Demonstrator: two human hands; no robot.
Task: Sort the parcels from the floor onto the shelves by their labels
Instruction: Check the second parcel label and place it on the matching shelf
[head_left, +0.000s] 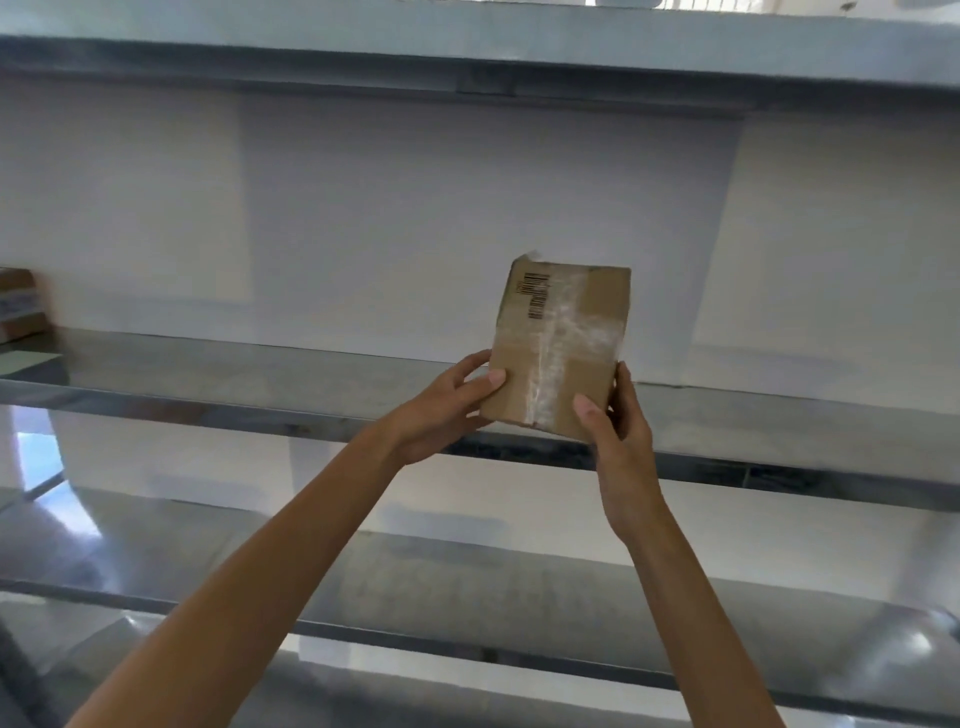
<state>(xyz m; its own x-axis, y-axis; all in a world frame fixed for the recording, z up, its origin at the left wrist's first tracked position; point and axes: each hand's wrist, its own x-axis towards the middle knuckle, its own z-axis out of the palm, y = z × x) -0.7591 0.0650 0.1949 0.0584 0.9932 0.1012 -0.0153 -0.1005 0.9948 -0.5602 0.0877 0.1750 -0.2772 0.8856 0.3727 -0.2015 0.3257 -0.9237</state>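
Far left, a second cardboard box (18, 304) sits on the middle shelf (208, 364), partly cut off by the frame edge, with a pale sheet (26, 361) lying just in front of it. The left hand (441, 410) has its grip closed on the lower left edge of the parcel (561, 345), thumb on the front face. The parcel is a small brown cardboard box, taped in a cross, with a barcode at its upper left; it is held upright in the air above the front edge of the middle shelf. The right hand (621, 431) grips its lower right corner.
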